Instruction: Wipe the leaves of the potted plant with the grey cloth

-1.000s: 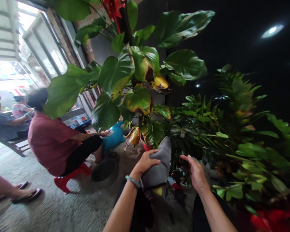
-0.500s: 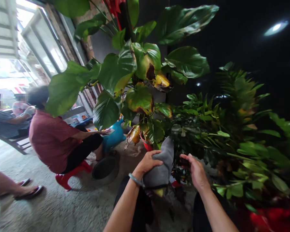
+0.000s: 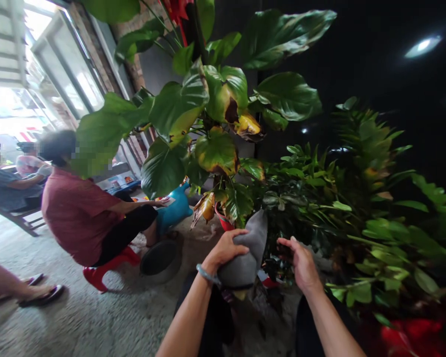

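My left hand (image 3: pixel 225 250) is closed over a grey cloth (image 3: pixel 247 258) that covers a leaf; a yellowed leaf tip (image 3: pixel 241 294) pokes out below it. My right hand (image 3: pixel 301 263) reaches into dark foliage just right of the cloth, fingers curled around a dark leaf (image 3: pixel 284 250). A big-leaved plant (image 3: pixel 208 114) with yellow-brown patches rises from a red pot (image 3: pixel 223 220) straight ahead.
A person in a red shirt (image 3: pixel 78 213) squats on a red stool (image 3: pixel 104 267) to the left, beside a dark basin (image 3: pixel 159 258) and a blue container (image 3: pixel 174 210). Other people sit further left; sandalled feet (image 3: pixel 40 292) lie nearby. Dense green shrubs (image 3: pixel 371 218) fill the right.
Both hands hold nearly the same pose; the view shifted slightly. The cloth and my left hand edged a little lower on the leaf.
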A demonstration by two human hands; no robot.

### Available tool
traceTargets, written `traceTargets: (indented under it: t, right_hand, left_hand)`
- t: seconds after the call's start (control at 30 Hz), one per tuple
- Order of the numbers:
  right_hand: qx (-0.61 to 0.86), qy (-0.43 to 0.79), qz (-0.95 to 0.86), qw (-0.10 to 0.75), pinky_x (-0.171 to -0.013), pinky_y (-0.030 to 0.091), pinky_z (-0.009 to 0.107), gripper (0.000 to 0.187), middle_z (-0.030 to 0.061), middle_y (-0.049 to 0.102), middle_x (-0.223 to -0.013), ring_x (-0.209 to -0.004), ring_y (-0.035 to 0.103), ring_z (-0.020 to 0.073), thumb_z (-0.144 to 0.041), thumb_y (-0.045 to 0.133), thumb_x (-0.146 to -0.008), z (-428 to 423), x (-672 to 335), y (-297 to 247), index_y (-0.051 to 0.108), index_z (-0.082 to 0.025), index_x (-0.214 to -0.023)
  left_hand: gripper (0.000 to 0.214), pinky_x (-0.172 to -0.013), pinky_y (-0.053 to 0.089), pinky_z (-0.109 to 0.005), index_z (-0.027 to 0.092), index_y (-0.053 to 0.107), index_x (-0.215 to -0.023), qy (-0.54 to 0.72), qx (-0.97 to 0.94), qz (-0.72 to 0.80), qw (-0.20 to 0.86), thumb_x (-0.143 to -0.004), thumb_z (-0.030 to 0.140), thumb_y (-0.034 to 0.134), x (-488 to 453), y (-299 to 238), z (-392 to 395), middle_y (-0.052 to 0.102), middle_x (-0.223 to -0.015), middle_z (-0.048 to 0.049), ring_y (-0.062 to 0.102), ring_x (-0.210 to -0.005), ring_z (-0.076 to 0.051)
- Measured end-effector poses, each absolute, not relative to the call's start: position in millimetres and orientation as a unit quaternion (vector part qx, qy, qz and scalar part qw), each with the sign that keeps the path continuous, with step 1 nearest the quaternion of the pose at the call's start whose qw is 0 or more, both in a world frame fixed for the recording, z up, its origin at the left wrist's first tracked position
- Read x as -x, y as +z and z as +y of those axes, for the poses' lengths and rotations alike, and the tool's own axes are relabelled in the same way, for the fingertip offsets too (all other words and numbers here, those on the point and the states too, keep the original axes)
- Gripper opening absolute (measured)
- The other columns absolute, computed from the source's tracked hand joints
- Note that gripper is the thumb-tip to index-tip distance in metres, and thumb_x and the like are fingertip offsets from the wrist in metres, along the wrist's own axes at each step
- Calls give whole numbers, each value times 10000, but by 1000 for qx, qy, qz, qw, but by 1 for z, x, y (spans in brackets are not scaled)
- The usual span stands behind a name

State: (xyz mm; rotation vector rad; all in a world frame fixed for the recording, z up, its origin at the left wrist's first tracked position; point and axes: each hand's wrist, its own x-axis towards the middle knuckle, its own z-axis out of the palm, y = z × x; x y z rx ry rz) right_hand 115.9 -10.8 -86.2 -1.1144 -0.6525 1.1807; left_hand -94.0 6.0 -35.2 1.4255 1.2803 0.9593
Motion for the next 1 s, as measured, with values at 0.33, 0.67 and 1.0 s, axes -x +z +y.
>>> traceTargets:
  t: [0.33,0.67,1.0]
  right_hand:
    - [464,522,-311,645,-586,490,330,478,79,775,-872,-809,673,270,-669,725,-543,-10,-113,-89,777,-236,-739]
    - [487,519,-305,633,-617,490,349,529,94,775,-850,-837,667,295,-705,737,-477,-14,-120,-85,786,-225,-694]
    - [474,536,-305,629,-551,491,312,552,83,771,-797,-722,660,245,-716,766,-435,-11,-118,-88,787,-224,-686]
  left_hand:
    - [622,-797,501,-285,186,684,-1126,572,-510,458,450,-516,231,798,98,16,29,719,-984,-33,637,-875,-197]
    - [612,-687,469,-258,171,683,-1079,429,-467,475,609,-497,289,832,93,-67,-15,689,-817,-4,595,-700,-142]
    - [575,-711,499,-252,159,700,-1076,500,-511,461,526,-520,240,821,99,-19,-11,717,-905,-38,633,-763,-166]
